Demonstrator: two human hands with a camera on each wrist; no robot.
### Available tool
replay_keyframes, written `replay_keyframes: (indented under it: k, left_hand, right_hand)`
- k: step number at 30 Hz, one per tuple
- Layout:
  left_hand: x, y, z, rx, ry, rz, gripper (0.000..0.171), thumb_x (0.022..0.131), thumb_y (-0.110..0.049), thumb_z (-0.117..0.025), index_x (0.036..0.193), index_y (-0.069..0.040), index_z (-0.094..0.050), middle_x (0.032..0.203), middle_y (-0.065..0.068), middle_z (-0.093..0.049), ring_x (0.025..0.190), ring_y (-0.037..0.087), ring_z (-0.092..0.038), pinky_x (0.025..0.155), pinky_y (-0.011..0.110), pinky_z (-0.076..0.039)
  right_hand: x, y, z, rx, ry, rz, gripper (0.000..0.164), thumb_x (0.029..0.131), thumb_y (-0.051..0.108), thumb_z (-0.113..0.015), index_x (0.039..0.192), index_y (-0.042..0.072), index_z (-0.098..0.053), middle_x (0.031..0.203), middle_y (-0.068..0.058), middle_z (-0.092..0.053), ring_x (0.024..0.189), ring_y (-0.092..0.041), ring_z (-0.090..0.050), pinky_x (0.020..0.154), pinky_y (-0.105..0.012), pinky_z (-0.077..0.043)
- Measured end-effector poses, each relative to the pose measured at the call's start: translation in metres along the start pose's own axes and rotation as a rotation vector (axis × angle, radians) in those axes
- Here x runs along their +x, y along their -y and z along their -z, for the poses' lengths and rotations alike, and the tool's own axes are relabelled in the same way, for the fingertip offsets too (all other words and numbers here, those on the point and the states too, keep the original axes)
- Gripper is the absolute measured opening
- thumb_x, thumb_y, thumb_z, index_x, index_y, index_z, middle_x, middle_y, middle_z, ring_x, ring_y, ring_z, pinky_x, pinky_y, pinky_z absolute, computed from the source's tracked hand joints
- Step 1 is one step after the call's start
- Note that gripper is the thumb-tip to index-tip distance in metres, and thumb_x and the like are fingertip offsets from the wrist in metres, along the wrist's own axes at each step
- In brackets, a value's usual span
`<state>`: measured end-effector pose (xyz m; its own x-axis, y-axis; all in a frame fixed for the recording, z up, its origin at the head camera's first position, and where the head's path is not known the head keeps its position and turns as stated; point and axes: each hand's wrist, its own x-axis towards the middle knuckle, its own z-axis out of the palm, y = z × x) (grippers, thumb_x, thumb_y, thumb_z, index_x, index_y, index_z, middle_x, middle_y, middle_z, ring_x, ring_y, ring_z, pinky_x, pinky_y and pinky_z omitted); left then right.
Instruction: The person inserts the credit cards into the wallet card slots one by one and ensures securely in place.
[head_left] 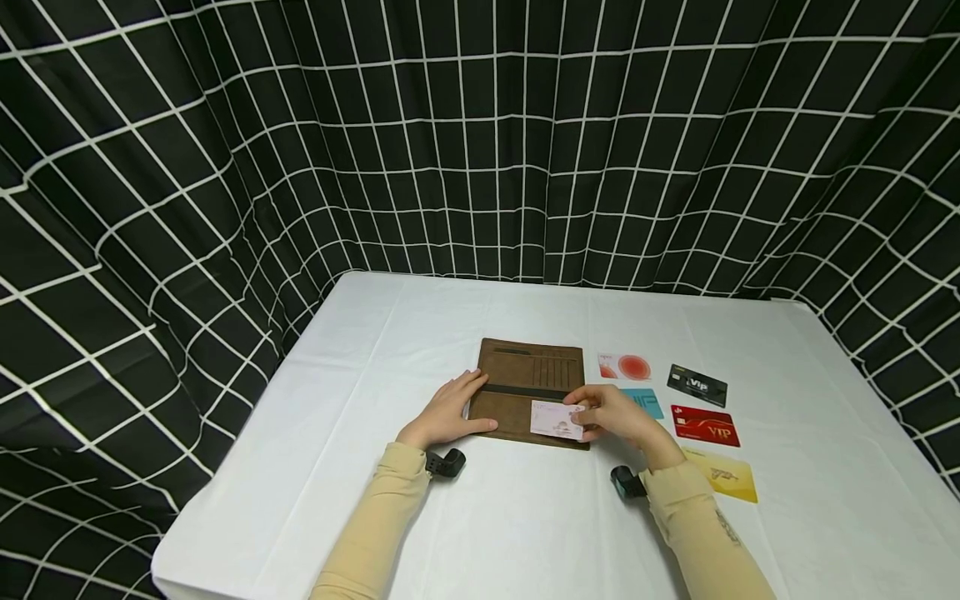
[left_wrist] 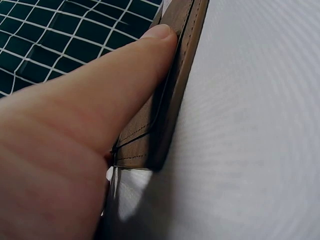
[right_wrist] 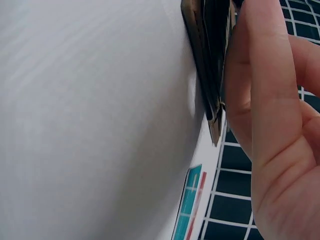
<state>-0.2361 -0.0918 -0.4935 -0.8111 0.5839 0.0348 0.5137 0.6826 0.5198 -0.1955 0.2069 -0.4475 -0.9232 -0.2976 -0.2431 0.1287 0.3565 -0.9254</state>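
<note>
A brown wallet (head_left: 512, 367) lies unfolded on the white table, card slots along its far half and a dark band across the middle. My left hand (head_left: 444, 412) rests on its left edge, fingers and thumb spread; in the left wrist view the thumb lies along the wallet's edge (left_wrist: 134, 146). Over the near right part of the wallet, my right hand (head_left: 611, 414) pinches a pale pink card (head_left: 553, 419) by its right end. The right wrist view shows the wallet's edge (right_wrist: 197, 42) beside that hand; the card cannot be made out there.
Right of the wallet lie a white card with a red circle (head_left: 625, 367), a teal card (head_left: 643, 402) partly behind my right hand, a black card (head_left: 697, 385), a red card (head_left: 705, 426) and a yellow card (head_left: 731, 477). A black gridded curtain (head_left: 480, 142) surrounds the table (head_left: 360, 333).
</note>
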Motion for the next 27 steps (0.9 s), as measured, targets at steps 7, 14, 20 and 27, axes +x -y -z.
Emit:
replay_keyframes:
  k: [7,14,20,27]
  left_hand:
    - [0.000,0.001,-0.001,-0.015,-0.028,-0.033,0.087,0.084,-0.061,-0.054,0.146,-0.007,-0.027,0.151,0.012,-0.020,0.138,0.026,-0.014,0.110,0.044,-0.011]
    - [0.001,0.002,-0.002,-0.008,-0.017,-0.018,0.086,0.084,-0.058,-0.057,0.147,-0.010,-0.026,0.151,0.010,-0.019,0.138,0.024,-0.012,0.111,0.043,-0.009]
    - [0.001,0.001,-0.001,0.012,0.002,0.007,0.085,0.084,-0.056,-0.059,0.148,-0.012,-0.025,0.152,0.007,-0.018,0.138,0.022,-0.012,0.111,0.040,-0.009]
    - [0.001,0.000,-0.001,0.015,0.000,0.010,0.084,0.084,-0.056,-0.059,0.148,-0.012,-0.025,0.152,0.007,-0.018,0.138,0.021,-0.012,0.111,0.041,-0.009]
  right_hand:
    - [0.006,0.004,-0.004,0.000,0.007,-0.006,0.028,0.086,-0.005,-0.058,0.113,-0.011,-0.054,0.087,-0.015,-0.048,0.072,-0.019,-0.053,0.063,-0.037,-0.056]
    - [0.011,0.008,-0.008,-0.010,0.036,0.004,0.028,0.086,-0.005,-0.057,0.113,-0.013,-0.052,0.085,-0.016,-0.049,0.070,-0.019,-0.054,0.062,-0.037,-0.056]
    - [0.016,0.010,-0.011,-0.033,0.054,0.008,0.025,0.086,-0.007,-0.057,0.110,-0.011,-0.054,0.084,-0.016,-0.050,0.068,-0.019,-0.054,0.061,-0.039,-0.056]
    - [0.020,0.017,-0.016,-0.092,0.069,0.031,0.023,0.086,-0.008,-0.057,0.108,-0.011,-0.054,0.081,-0.015,-0.049,0.066,-0.018,-0.052,0.060,-0.039,-0.055]
